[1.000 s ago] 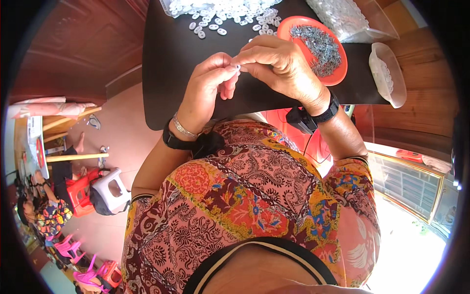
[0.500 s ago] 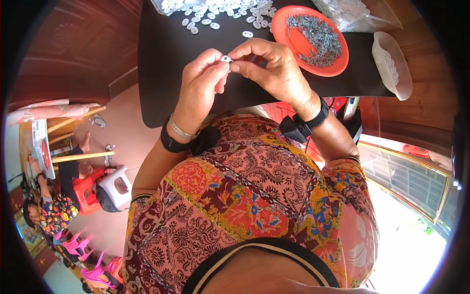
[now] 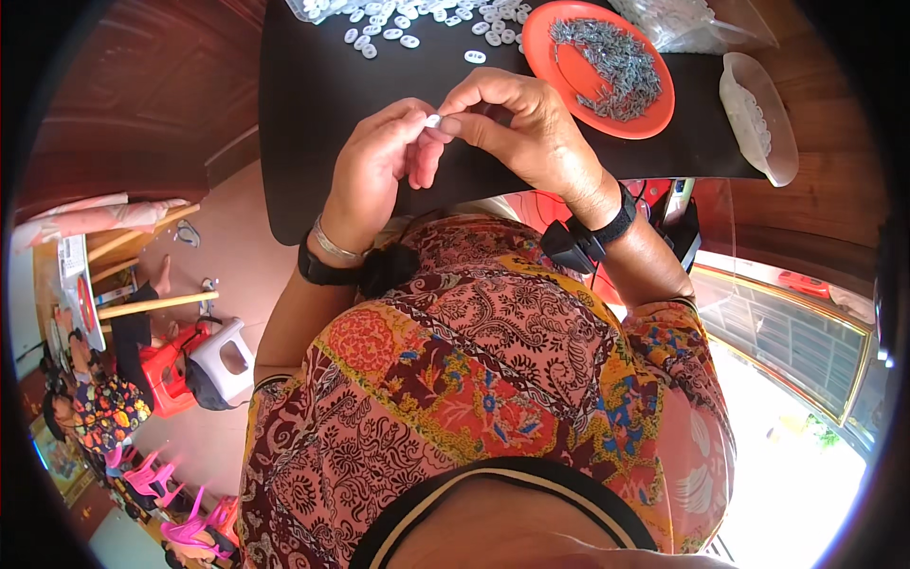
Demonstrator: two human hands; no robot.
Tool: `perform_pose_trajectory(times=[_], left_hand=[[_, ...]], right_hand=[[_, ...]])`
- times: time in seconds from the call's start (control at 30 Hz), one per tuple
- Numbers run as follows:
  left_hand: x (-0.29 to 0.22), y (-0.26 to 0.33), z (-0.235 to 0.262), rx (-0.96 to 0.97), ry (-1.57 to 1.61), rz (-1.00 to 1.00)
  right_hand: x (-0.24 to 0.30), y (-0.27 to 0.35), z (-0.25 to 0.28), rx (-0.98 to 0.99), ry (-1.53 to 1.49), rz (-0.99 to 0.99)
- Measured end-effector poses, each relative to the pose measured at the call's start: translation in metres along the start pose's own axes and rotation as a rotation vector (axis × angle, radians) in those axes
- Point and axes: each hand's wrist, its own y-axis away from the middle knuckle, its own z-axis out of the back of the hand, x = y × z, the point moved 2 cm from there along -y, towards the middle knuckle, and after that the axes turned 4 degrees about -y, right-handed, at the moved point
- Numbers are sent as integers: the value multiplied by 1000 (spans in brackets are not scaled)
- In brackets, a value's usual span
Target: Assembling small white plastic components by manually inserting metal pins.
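Above the dark table, a small white oval plastic piece point(image 3: 433, 121) is pinched between the fingertips of both hands. My left hand point(image 3: 377, 159) grips it between thumb and forefinger, the other fingers curled below. From the right, the thumb and forefinger of my right hand point(image 3: 531, 123) close on its other side. Whether a small metal part is in it cannot be made out. Beyond my hands lies a single white oval piece with holes point(image 3: 475, 57). More white oval pieces point(image 3: 390, 34) lie scattered at the far edge.
A red plate point(image 3: 542, 78) on the black table point(image 3: 313, 123) bears a heap of thin grey metal pieces point(image 3: 621, 71). To its right are a translucent scoop-shaped container point(image 3: 779, 142) and a clear bag point(image 3: 668, 21). Another person point(image 3: 109, 403) and stools point(image 3: 223, 358) are at far left.
My left hand has moved slightly left and turned, its lower fingers more in sight. The white piece has tilted, so its hole no longer shows plainly. My right hand keeps its pinch.
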Motion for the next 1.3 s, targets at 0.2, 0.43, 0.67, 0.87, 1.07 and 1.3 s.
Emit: perform_pose_trajectory(times=[0.2,0.43,0.67,0.87,1.07,1.3], left_hand=[[0,-1,2,-66,-125,-81],[0,1,-4,-141,-310,-170],[1,3,-2,-77,-387,-85],[2,4,-3,22,-516,-68],[-4,-1,-1,18,-274,18],[6,-2,2,228,85,182]], right_hand=[[6,0,-2,71,349,232],[1,12,-5,-16,256,-31],[-1,14,-6,-7,316,-47],[12,17,-4,65,596,82],[13,19,-7,-74,444,139],[12,19,-1,23,388,292]])
